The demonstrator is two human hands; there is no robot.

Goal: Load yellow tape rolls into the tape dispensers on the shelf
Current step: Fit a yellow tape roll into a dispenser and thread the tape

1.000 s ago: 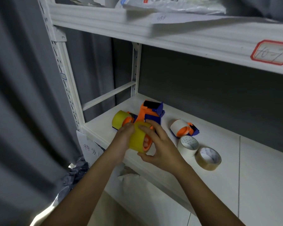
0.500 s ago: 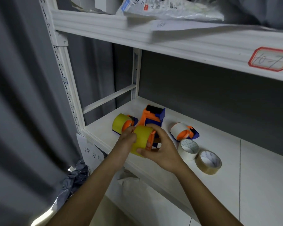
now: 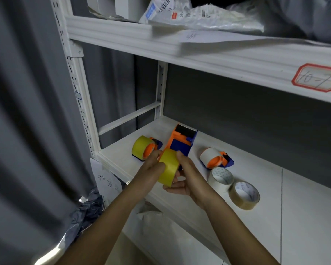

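Because the yellow tape roll sits between both hands at the centre of the frame, the rear end of the orange-and-blue tape dispenser behind it is hidden, and whether the roll is seated on its hub cannot be told. The left hand grips the roll's left side, thumb curled onto the glossy yellow band; the right hand cups it from the right and below, index finger arched over the top and the other fingers curled beneath. The roll is a smooth, wide, slightly translucent cylinder, held just above the front edge of the white shelf.

Left of centre, a second dispenser lies on the shelf with a yellow roll already on its orange hub. Right of centre, a third dispenser carries a white roll. Just below and right of it lie two loose rolls, touching: a white tape roll with a printed cardboard core, and a brownish clear tape roll.

At the upper right a red-bordered label reads "10-7". A handwritten paper tag hangs at the lower left, partly cut off by the forearm. Crinkled plastic bags lie along the top, cropped by the frame.
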